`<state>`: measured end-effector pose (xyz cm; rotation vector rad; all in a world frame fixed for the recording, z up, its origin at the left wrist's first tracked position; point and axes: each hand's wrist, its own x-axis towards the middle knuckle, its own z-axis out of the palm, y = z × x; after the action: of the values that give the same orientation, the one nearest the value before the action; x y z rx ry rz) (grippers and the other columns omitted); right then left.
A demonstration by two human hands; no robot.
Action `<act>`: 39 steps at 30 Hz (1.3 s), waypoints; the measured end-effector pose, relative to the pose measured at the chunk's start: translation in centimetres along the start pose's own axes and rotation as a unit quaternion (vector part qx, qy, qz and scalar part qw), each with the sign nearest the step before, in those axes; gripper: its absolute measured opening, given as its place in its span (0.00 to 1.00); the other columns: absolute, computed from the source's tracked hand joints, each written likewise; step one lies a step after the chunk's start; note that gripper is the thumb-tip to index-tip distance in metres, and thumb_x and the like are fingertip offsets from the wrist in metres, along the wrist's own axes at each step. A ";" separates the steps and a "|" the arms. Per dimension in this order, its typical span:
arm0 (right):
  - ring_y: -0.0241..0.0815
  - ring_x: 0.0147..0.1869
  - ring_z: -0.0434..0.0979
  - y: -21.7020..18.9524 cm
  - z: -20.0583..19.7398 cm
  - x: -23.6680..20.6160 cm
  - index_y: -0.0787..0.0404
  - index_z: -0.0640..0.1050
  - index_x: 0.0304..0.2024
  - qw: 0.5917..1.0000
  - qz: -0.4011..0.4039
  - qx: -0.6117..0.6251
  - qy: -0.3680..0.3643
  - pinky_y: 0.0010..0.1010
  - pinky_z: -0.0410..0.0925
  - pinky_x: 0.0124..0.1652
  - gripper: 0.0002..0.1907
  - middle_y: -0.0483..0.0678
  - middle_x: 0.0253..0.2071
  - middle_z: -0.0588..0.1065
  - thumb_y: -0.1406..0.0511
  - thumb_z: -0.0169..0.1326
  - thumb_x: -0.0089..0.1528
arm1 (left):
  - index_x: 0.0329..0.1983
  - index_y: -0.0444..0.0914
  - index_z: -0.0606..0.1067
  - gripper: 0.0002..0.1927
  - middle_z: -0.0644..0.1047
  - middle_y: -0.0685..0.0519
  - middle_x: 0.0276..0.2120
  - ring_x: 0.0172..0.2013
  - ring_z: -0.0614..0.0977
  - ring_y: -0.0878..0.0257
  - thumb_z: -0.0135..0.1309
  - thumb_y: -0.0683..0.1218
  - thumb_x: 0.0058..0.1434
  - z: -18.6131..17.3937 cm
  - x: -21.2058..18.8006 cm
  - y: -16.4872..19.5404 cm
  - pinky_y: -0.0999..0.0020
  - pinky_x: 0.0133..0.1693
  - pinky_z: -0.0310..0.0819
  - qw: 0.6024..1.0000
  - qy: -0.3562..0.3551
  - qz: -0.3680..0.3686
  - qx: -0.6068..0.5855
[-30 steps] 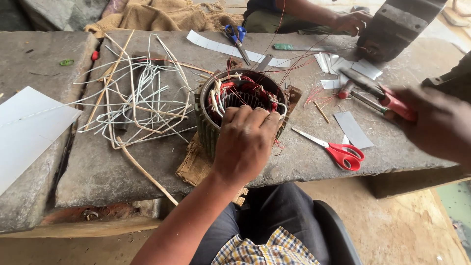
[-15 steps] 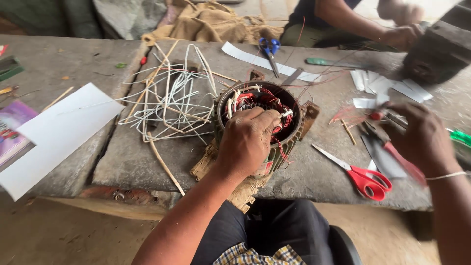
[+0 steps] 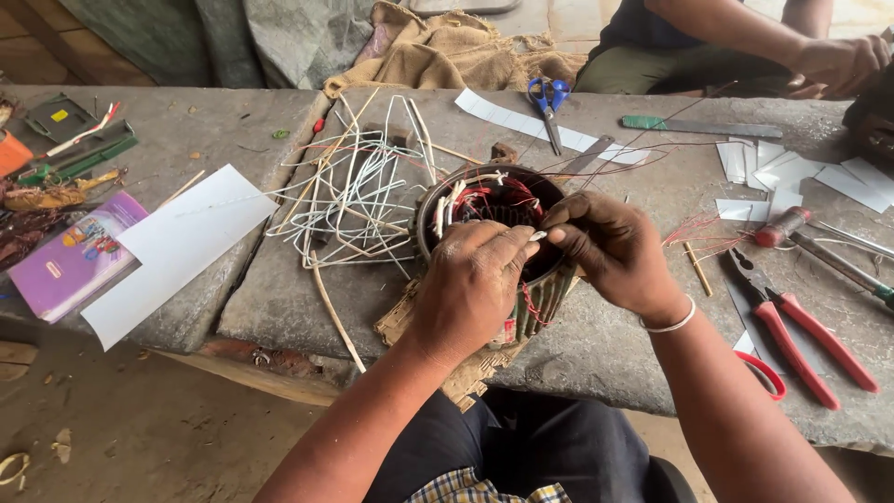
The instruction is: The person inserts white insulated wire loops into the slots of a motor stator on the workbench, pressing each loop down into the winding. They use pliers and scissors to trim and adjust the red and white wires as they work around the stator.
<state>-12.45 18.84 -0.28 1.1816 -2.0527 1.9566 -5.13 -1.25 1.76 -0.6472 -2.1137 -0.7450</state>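
A round motor stator [image 3: 477,200] with red and white winding wires stands on a piece of cardboard at the front of the stone bench. My left hand [image 3: 470,279] rests over its near rim, fingers pinched on a small white sleeve piece [image 3: 537,237]. My right hand [image 3: 610,247] meets it from the right, fingertips closed on the same piece over the stator's opening. A loose tangle of white wires [image 3: 349,196] lies just left of the stator.
Red-handled pliers [image 3: 792,326], a red scissors handle [image 3: 764,373] and a screwdriver [image 3: 819,247] lie right of my hands. Blue scissors [image 3: 548,98], white paper strips [image 3: 521,121] and a file [image 3: 698,126] sit farther back. Another person's hand [image 3: 843,61] works at the far right. A white sheet [image 3: 177,251] and a purple booklet [image 3: 74,261] lie left.
My right hand has come in from the tools at the right and joined my left hand over the stator. The view has shifted left.
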 end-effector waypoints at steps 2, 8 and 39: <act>0.27 0.43 0.73 0.2 -0.2 -0.1 0.67 0.77 0.45 1.000 -0.011 0.002 -0.009 0.20 0.70 0.42 0.05 0.42 0.40 0.76 0.70 0.55 0.69 | 0.43 0.31 0.80 0.07 0.80 0.47 0.31 0.36 0.82 0.53 0.57 0.41 0.67 0.4 0.6 0.1 0.57 0.44 0.76 1.000 -0.019 0.012 0.010; 0.29 0.40 0.73 0.5 -0.2 0.0 0.66 0.76 0.44 0.999 0.029 0.034 0.014 0.22 0.70 0.40 0.04 0.43 0.38 0.76 0.70 0.56 0.68 | 0.43 0.28 0.79 0.10 0.79 0.45 0.32 0.34 0.81 0.54 0.50 0.40 0.71 0.8 1.6 0.1 0.58 0.42 0.76 0.983 -0.089 0.078 0.137; 0.42 0.34 0.74 -0.4 1.0 -0.1 0.63 0.77 0.39 0.971 -0.094 -0.205 0.078 0.31 0.68 0.36 0.06 0.48 0.33 0.75 0.70 0.62 0.63 | 0.46 0.33 0.80 0.13 0.79 0.50 0.30 0.35 0.80 0.56 0.49 0.46 0.72 -0.9 0.9 -1.8 0.57 0.45 0.72 0.969 -0.092 0.159 0.167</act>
<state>-11.76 18.05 -0.19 1.0462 -2.0432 1.4006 -6.33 -3.01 2.42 -0.8654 -2.1607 -0.1495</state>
